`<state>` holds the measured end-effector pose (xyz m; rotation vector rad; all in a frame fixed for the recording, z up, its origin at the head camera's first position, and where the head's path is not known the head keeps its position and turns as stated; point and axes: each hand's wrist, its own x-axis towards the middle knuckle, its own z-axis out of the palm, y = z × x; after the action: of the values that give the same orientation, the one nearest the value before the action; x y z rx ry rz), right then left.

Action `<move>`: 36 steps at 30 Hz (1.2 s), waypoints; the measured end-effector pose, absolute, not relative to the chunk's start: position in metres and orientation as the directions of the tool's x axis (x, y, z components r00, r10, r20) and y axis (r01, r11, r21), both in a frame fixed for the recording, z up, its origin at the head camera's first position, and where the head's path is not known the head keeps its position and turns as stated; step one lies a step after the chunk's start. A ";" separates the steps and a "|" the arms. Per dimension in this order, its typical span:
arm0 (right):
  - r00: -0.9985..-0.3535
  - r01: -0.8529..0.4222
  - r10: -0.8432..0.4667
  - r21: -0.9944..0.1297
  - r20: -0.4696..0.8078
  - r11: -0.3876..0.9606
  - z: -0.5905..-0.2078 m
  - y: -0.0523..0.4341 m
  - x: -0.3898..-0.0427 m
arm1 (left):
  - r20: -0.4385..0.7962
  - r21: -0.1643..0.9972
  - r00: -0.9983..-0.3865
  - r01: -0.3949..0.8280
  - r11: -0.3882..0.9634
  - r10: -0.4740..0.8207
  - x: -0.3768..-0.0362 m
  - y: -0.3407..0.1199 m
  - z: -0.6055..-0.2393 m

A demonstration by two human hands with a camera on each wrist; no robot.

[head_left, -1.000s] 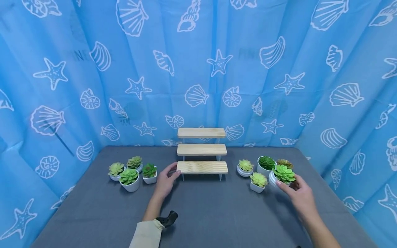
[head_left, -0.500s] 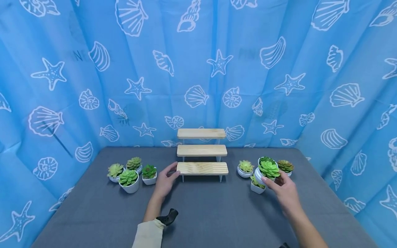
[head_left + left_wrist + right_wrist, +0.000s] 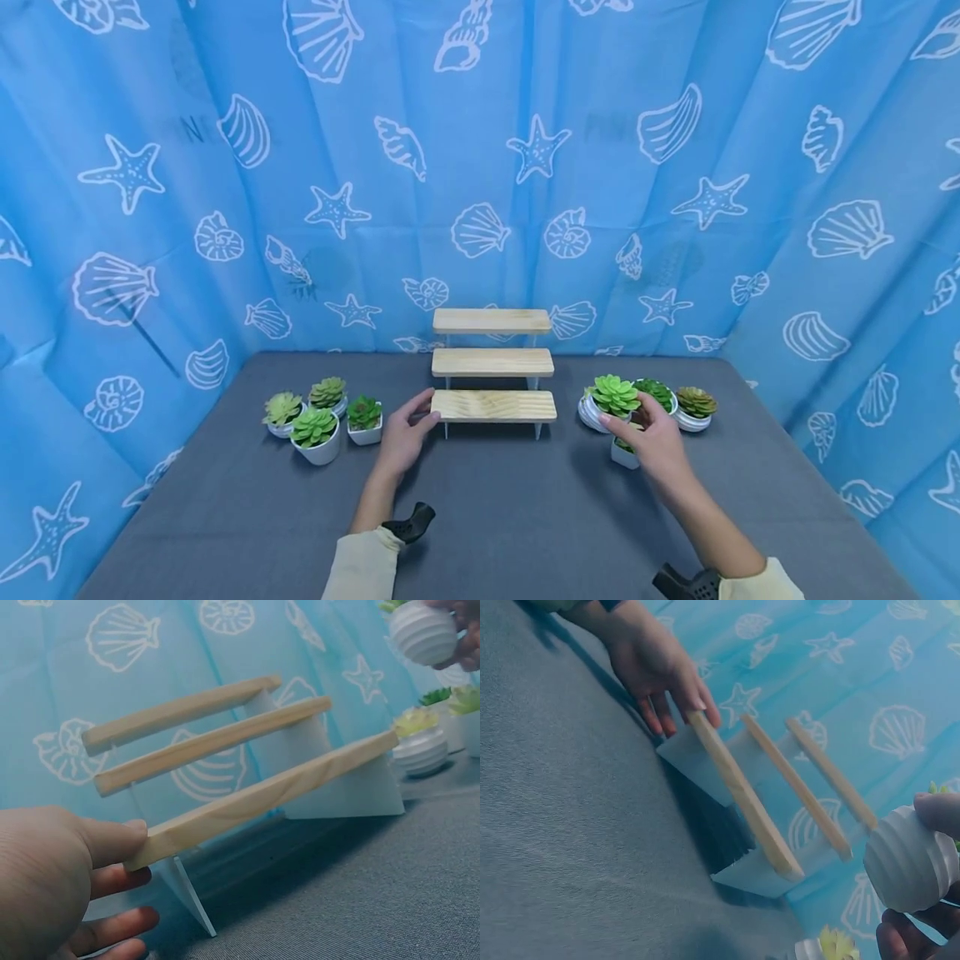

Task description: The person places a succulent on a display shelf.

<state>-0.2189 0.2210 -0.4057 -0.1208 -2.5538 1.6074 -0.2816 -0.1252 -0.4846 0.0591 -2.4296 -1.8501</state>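
Head view: my right grip (image 3: 654,433) holds a ribbed white succulent pot (image 3: 609,398) aloft at three o'clock; left grip (image 3: 405,433), fingers straight, touches the stepped wooden shelf (image 3: 493,405).

Bare grey table (image 3: 510,500) before wooden steps (image 3: 492,405); succulent pots (image 3: 318,414) crowding both sides

Square pot (image 3: 624,452) mostly hidden behind right hand (image 3: 654,442) (plant too).

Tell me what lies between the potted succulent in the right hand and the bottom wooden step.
Only air, over bare grey tablecloth: the head view shows the held succulent just right of the bottom step, nothing between.
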 end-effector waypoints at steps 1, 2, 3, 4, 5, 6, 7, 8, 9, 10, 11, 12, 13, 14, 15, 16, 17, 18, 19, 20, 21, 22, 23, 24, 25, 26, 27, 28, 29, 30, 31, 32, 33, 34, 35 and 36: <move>-0.990 -0.001 0.128 -0.902 0.063 0.431 -0.404 0.219 -0.222 | 0.041 0.964 -0.996 0.017 0.266 -0.084 -0.282 -0.125 -0.484; -0.990 -0.006 0.126 -0.899 0.068 0.438 -0.402 0.217 -0.225 | 0.038 0.963 -0.996 0.014 0.270 -0.084 -0.282 -0.125 -0.484; -0.990 -0.011 0.124 -0.896 0.073 0.443 -0.400 0.215 -0.229 | 0.035 0.963 -0.996 0.012 0.271 -0.083 -0.283 -0.126 -0.484; -0.990 -0.017 0.121 -0.896 0.079 0.445 -0.398 0.214 -0.232 | 0.034 0.962 -0.996 0.010 0.274 -0.083 -0.283 -0.126 -0.484; -0.989 -0.026 0.117 -0.896 0.087 0.443 -0.396 0.213 -0.236 | 0.032 0.962 -0.996 0.008 0.274 -0.081 -0.283 -0.126 -0.484; -0.989 -0.036 0.114 -0.901 0.094 0.433 -0.393 0.213 -0.240 | 0.030 0.960 -0.997 0.007 0.279 -0.077 -0.284 -0.125 -0.484; -0.989 -0.047 0.110 -0.904 0.103 0.426 -0.392 0.213 -0.244 | 0.030 0.959 -0.997 0.008 0.282 -0.074 -0.284 -0.125 -0.485; -0.988 -0.056 0.106 -0.907 0.110 0.418 -0.390 0.212 -0.248 | 0.032 0.958 -0.997 0.011 0.286 -0.071 -0.284 -0.125 -0.485; -0.988 -0.064 0.102 -0.911 0.115 0.407 -0.389 0.212 -0.252 | 0.036 0.957 -0.997 0.015 0.288 -0.068 -0.284 -0.125 -0.486; -0.988 -0.073 0.097 -0.916 0.120 0.395 -0.387 0.212 -0.256 | 0.047 0.956 -0.997 0.027 0.292 -0.061 -0.284 -0.125 -0.487; -0.988 -0.079 0.095 -0.916 0.126 0.393 -0.386 0.212 -0.260 | 0.055 0.956 -0.997 0.036 0.293 -0.056 -0.283 -0.125 -0.487; -0.987 -0.082 0.093 -0.915 0.129 0.395 -0.384 0.211 -0.265 | 0.063 0.954 -0.997 0.045 0.295 -0.053 -0.283 -0.126 -0.488; -0.987 -0.088 0.091 -0.915 0.134 0.394 -0.383 0.210 -0.269 | 0.071 0.955 -0.996 0.053 0.292 -0.051 -0.283 -0.126 -0.488; -0.986 -0.093 0.090 -0.916 0.138 0.390 -0.381 0.208 -0.273 | 0.078 0.955 -0.996 0.061 0.291 -0.050 -0.284 -0.126 -0.488; -0.986 -0.095 0.091 -0.916 0.141 0.389 -0.379 0.207 -0.278 | 0.084 0.955 -0.995 0.066 0.290 -0.049 -0.284 -0.127 -0.488; -0.985 -0.097 0.094 -0.919 0.143 0.381 -0.377 0.205 -0.283 | 0.087 0.956 -0.995 0.069 0.287 -0.051 -0.285 -0.127 -0.489; -0.985 -0.096 0.099 -0.920 0.144 0.381 -0.375 0.203 -0.288 | 0.084 0.957 -0.995 0.065 0.283 -0.056 -0.286 -0.128 -0.488; -0.984 -0.097 0.102 -0.921 0.146 0.377 -0.373 0.201 -0.293 | 0.082 0.958 -0.995 0.063 0.280 -0.059 -0.286 -0.128 -0.488; -0.983 -0.098 0.107 -0.925 0.147 0.368 -0.372 0.198 -0.298 | 0.081 0.959 -0.995 0.061 0.279 -0.063 -0.287 -0.128 -0.488; -0.983 -0.097 0.110 -0.926 0.147 0.365 -0.371 0.196 -0.303 | 0.078 0.959 -0.995 0.057 0.276 -0.067 -0.287 -0.129 -0.488; -0.983 -0.095 0.112 -0.928 0.144 0.360 -0.370 0.195 -0.308 | 0.074 0.960 -0.995 0.052 0.275 -0.070 -0.288 -0.129 -0.488; -0.983 -0.095 0.114 -0.931 0.144 0.352 -0.369 0.193 -0.312 | 0.070 0.961 -0.995 0.048 0.274 -0.073 -0.288 -0.129 -0.488; -0.983 -0.095 0.116 -0.931 0.144 0.354 -0.368 0.191 -0.316 | 0.071 0.960 -0.995 0.049 0.276 -0.073 -0.288 -0.129 -0.487; -0.982 -0.097 0.118 -0.931 0.147 0.352 -0.367 0.189 -0.320 | 0.069 0.960 -0.995 0.046 0.276 -0.073 -0.288 -0.129 -0.487; -0.982 -0.097 0.120 -0.931 0.148 0.352 -0.366 0.187 -0.324 | 0.066 0.960 -0.995 0.043 0.275 -0.074 -0.288 -0.129 -0.487; -0.981 -0.099 0.120 -0.930 0.151 0.355 -0.365 0.185 -0.327 | 0.062 0.961 -0.995 0.038 0.275 -0.076 -0.289 -0.129 -0.487; -0.980 -0.100 0.125 -0.927 0.154 0.362 -0.364 0.182 -0.331 | 0.060 0.960 -0.995 0.036 0.277 -0.076 -0.289 -0.129 -0.487; -0.979 -0.101 0.130 -0.923 0.160 0.372 -0.363 0.180 -0.334 | 0.057 0.961 -0.995 0.034 0.276 -0.077 -0.289 -0.129 -0.487; -0.977 -0.102 0.136 -0.917 0.166 0.386 -0.362 0.178 -0.337 | 0.056 0.960 -0.996 0.033 0.277 -0.076 -0.289 -0.129 -0.487; -0.975 -0.103 0.141 -0.912 0.171 0.397 -0.360 0.175 -0.341 | 0.052 0.961 -0.996 0.029 0.275 -0.077 -0.289 -0.129 -0.487; -0.974 -0.105 0.144 -0.906 0.178 0.410 -0.359 0.173 -0.343 | 0.052 0.960 -0.996 0.029 0.278 -0.076 -0.289 -0.129 -0.487; -0.972 -0.106 0.146 -0.902 0.182 0.418 -0.358 0.171 -0.346 | 0.048 0.960 -0.996 0.025 0.280 -0.077 -0.289 -0.129 -0.486; -0.971 -0.107 0.151 -0.897 0.188 0.428 -0.357 0.169 -0.349 | 0.051 0.959 -0.996 0.028 0.284 -0.072 -0.288 -0.129 -0.486; -0.969 -0.109 0.152 -0.893 0.193 0.436 -0.356 0.167 -0.351 | 0.048 0.958 -0.996 0.026 0.284 -0.072 -0.288 -0.129 -0.485; -0.969 -0.112 0.151 -0.890 0.197 0.442 -0.355 0.165 -0.353 | 0.047 0.957 -0.996 0.025 0.288 -0.072 -0.288 -0.129 -0.485; -0.968 -0.116 0.149 -0.886 0.202 0.450 -0.354 0.164 -0.355 | 0.044 0.957 -0.996 0.021 0.289 -0.072 -0.288 -0.129 -0.484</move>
<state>-0.3549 0.1636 -0.3540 -0.0291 -2.4512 1.5269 -0.2880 -0.1293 -0.4843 0.0487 -2.4582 -1.8274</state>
